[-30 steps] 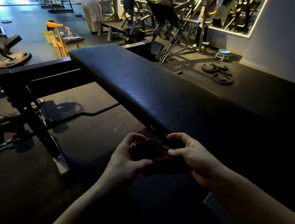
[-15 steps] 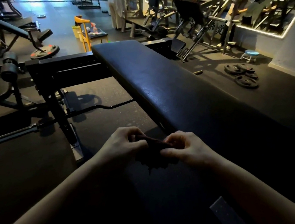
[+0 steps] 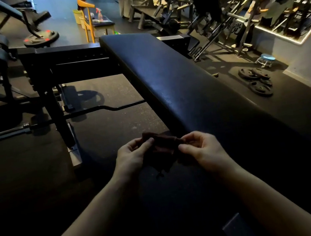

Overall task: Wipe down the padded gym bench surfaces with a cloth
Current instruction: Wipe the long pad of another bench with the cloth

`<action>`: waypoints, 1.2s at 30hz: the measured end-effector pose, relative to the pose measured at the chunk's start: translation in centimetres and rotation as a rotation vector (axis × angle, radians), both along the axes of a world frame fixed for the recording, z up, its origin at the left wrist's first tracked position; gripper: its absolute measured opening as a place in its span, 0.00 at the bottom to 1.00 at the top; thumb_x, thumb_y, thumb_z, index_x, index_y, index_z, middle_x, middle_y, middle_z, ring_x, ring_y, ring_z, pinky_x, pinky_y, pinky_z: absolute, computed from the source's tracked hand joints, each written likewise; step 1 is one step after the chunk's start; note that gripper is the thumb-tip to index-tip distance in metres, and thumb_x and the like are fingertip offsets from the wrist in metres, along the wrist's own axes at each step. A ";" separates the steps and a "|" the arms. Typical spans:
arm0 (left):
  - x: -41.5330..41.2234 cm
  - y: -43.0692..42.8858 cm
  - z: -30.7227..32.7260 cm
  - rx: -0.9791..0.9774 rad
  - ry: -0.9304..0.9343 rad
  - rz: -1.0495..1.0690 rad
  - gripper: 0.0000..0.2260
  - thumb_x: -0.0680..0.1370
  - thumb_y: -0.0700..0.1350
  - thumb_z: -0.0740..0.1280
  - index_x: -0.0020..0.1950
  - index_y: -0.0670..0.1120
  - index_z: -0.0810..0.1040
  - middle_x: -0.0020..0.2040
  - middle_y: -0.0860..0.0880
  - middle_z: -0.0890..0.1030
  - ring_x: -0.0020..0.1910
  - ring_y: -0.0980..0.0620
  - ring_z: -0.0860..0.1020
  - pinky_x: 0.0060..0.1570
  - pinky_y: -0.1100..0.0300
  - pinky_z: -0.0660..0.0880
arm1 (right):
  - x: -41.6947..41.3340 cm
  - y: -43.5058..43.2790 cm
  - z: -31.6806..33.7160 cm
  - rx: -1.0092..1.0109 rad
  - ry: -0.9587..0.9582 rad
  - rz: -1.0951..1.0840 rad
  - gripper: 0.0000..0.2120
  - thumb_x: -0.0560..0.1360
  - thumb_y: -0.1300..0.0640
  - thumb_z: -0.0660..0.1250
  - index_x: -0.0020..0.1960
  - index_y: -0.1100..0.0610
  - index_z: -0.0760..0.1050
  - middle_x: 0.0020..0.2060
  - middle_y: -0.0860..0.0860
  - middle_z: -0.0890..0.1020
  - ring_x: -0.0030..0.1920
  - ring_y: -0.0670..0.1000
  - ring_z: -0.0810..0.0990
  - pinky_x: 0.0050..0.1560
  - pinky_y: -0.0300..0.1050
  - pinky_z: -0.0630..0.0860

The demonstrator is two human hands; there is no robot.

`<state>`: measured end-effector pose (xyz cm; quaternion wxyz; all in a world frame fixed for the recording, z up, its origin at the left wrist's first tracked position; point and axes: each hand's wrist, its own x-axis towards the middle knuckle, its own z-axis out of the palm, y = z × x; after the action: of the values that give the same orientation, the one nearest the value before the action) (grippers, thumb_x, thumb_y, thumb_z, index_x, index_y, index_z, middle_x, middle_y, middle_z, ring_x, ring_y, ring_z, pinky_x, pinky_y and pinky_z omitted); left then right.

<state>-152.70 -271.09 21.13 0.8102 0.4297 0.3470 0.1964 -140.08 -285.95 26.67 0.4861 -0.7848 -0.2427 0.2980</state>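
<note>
Here left hand point(image 3: 134, 155) and right hand point(image 3: 200, 147) pinch a small dark cloth point(image 3: 162, 146), apparently bunched; wiped so, it could miss strips of the black padded gym bench point(image 3: 175, 79)

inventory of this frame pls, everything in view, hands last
padded bench: 1, black, centre, running away from the camera
cloth: 1, dark brown, bunched, held between both hands at the bench's near left edge
barbell: 1, black, on the floor left of the bench
red-marked plate: 1, black, far left by a machine
floor plates: several, black, piled on the floor at right
stool: 1, blue top, just behind that pile
chair: 1, orange, beyond the bench's far end
spray bottle: 1, pinkish, on the chair's dark seat
person: 1, light clothes, far back
left hand: 1, pinches the cloth
right hand: 1, pinches the cloth
</note>
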 end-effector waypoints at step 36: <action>11.7 1.0 -7.4 0.558 0.025 0.059 0.12 0.77 0.36 0.72 0.45 0.54 0.80 0.37 0.56 0.82 0.36 0.64 0.79 0.40 0.69 0.74 | 11.0 7.2 -5.9 -0.347 -1.117 0.076 0.23 0.80 0.43 0.59 0.66 0.56 0.78 0.64 0.52 0.79 0.65 0.53 0.76 0.66 0.53 0.73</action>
<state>-141.00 -270.12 13.75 0.6502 0.6280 0.3021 0.3026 -129.03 -278.74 20.76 0.1380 -0.8818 -0.4378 -0.1081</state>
